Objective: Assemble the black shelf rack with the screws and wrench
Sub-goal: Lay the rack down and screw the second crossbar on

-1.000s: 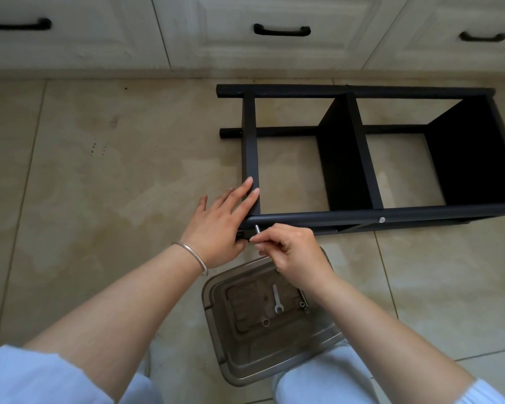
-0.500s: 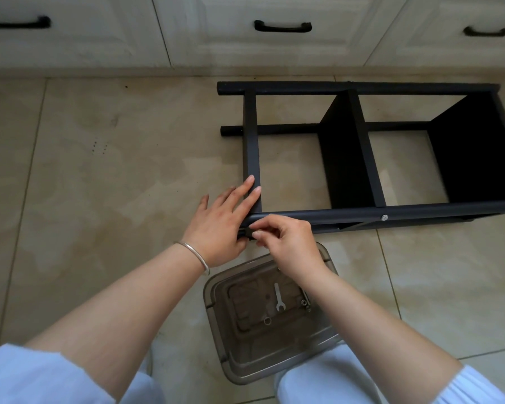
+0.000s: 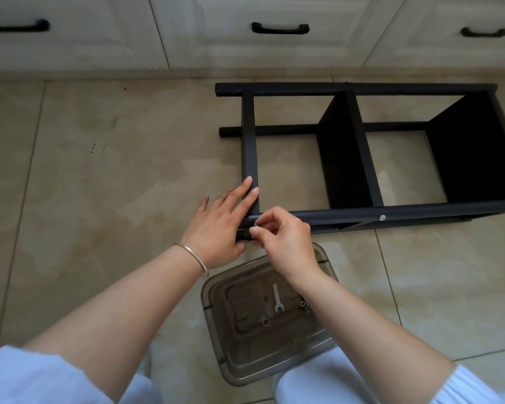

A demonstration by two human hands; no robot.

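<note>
Beige tiled floor (image 3: 99, 199) ran to white cabinets (image 3: 245, 48); black shelf rack (image 3: 359, 153) lay on its side; clear tray (image 3: 236, 365) with wrench (image 3: 277, 298) sat near; left hand (image 3: 219, 225) pressed flat on rack corner; right hand (image 3: 283, 240) pinched something small, likely a screw, against near rail.

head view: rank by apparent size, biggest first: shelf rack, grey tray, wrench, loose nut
1. black shelf rack
2. grey tray, nearer the camera yet plainly smaller
3. wrench
4. loose nut
</note>
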